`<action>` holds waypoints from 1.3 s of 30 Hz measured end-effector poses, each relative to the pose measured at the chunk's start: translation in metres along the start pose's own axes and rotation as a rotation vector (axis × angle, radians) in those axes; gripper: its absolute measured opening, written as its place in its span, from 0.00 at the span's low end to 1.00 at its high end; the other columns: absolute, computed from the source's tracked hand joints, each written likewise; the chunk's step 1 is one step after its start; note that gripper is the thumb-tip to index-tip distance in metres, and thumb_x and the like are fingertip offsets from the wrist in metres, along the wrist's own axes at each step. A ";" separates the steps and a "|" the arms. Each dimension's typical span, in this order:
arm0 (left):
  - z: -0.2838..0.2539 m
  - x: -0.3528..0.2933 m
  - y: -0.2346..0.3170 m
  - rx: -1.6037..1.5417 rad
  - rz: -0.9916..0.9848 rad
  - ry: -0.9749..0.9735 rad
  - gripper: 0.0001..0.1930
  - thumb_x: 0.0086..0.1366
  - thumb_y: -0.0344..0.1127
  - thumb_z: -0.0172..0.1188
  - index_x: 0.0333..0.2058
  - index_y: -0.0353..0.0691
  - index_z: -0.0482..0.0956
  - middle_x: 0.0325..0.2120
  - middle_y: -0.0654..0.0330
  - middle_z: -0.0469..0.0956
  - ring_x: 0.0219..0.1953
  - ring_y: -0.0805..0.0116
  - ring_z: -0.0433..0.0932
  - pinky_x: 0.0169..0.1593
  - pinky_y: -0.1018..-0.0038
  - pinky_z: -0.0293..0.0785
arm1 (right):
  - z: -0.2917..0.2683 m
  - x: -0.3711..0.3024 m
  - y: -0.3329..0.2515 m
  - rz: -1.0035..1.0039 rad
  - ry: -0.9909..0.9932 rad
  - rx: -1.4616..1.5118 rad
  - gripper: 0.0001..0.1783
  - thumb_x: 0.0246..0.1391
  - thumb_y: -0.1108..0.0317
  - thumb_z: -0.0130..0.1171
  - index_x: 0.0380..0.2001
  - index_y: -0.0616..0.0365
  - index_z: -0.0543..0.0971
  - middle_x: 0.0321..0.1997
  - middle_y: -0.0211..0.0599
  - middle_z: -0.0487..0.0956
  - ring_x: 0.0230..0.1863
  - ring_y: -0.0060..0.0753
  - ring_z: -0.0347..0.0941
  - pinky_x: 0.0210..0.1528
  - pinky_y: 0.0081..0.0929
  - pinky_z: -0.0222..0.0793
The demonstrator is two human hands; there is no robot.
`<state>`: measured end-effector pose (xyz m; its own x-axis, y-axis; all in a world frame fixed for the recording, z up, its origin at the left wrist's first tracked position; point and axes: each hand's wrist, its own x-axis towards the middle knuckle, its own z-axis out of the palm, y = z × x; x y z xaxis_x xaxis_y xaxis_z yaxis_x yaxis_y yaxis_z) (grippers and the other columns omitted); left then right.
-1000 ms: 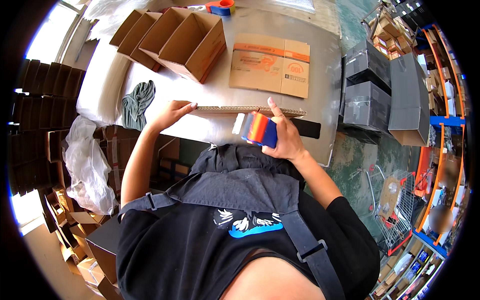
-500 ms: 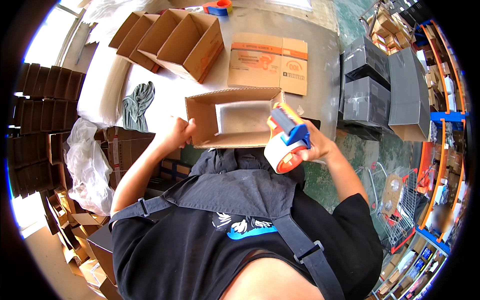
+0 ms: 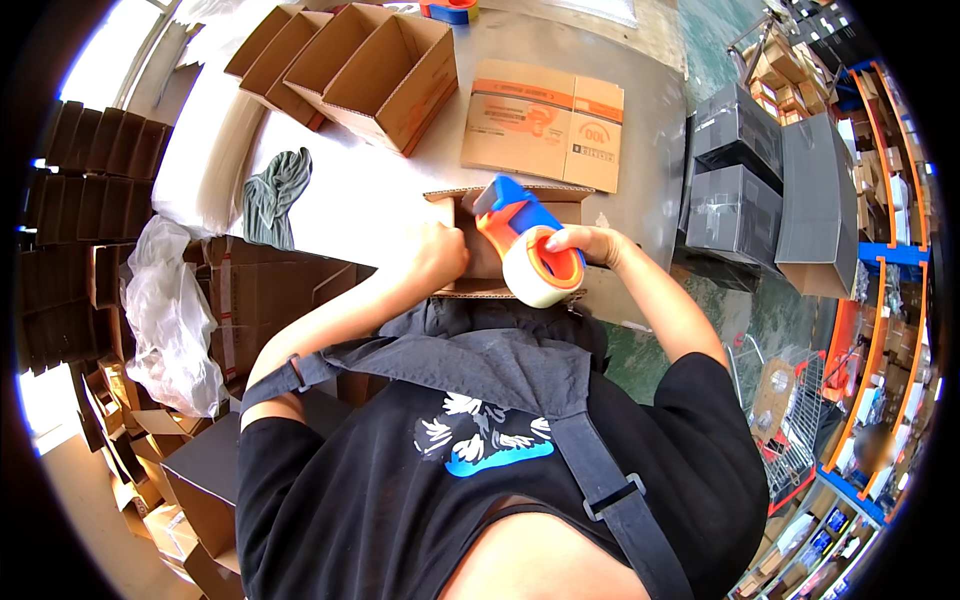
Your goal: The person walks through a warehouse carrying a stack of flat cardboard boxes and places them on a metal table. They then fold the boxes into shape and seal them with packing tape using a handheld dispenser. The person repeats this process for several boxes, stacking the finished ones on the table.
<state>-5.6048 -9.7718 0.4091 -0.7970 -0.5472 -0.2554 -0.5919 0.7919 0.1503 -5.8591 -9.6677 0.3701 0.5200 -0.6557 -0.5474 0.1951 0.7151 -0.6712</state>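
Note:
My right hand is closed around a blue and orange tape dispenser, which carries a wide roll of pale tape. The dispenser hangs over an open-topped cardboard box at the table's near edge, close to my body, and hides much of the box's inside. At the box's left end my left hand is closed, with its fingers curled over the cardboard. Whether the tape touches the box I cannot tell.
Several open cardboard boxes stand at the table's far left, beside a flattened carton. A grey-green cloth lies on the left. Black-wrapped boxes stand to the right, with a wire cart nearer me.
My left hand has moved right with the box's left end, and the box looks narrower from here. The dispenser has turned and moved left over the box, its blue part now uppermost.

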 end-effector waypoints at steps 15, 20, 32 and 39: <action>-0.008 0.002 -0.045 -0.418 0.457 -0.326 0.23 0.61 0.54 0.59 0.28 0.35 0.83 0.27 0.55 0.81 0.39 0.57 0.78 0.45 0.64 0.73 | 0.028 -0.018 -0.008 -0.704 0.058 0.124 0.47 0.39 0.34 0.61 0.50 0.65 0.70 0.47 0.49 0.74 0.48 0.41 0.73 0.54 0.39 0.68; -0.001 0.006 -0.029 -0.008 0.184 -0.004 0.27 0.51 0.62 0.61 0.31 0.39 0.82 0.39 0.54 0.78 0.49 0.56 0.73 0.49 0.65 0.68 | -0.008 -0.022 -0.088 -1.132 0.183 -0.074 0.46 0.51 0.30 0.46 0.53 0.66 0.69 0.54 0.54 0.71 0.59 0.50 0.67 0.65 0.49 0.56; 0.038 -0.010 -0.016 0.064 0.346 0.394 0.37 0.58 0.49 0.60 0.64 0.43 0.61 0.67 0.57 0.56 0.71 0.59 0.49 0.70 0.51 0.40 | -0.005 0.010 0.007 -0.534 0.188 0.387 0.31 0.55 0.52 0.53 0.58 0.59 0.66 0.56 0.37 0.74 0.56 0.31 0.71 0.60 0.33 0.67; 0.041 -0.009 -0.014 -0.108 0.372 0.251 0.32 0.67 0.46 0.50 0.64 0.32 0.58 0.68 0.48 0.52 0.71 0.54 0.47 0.71 0.58 0.41 | -0.007 -0.013 0.007 -0.708 0.500 0.165 0.30 0.49 0.55 0.61 0.53 0.59 0.68 0.48 0.35 0.75 0.49 0.28 0.72 0.55 0.30 0.69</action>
<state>-5.5840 -9.7667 0.3697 -0.9542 -0.2906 0.0715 -0.2588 0.9213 0.2903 -5.8699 -9.6558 0.3691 -0.1855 -0.9597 -0.2111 0.4714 0.1017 -0.8761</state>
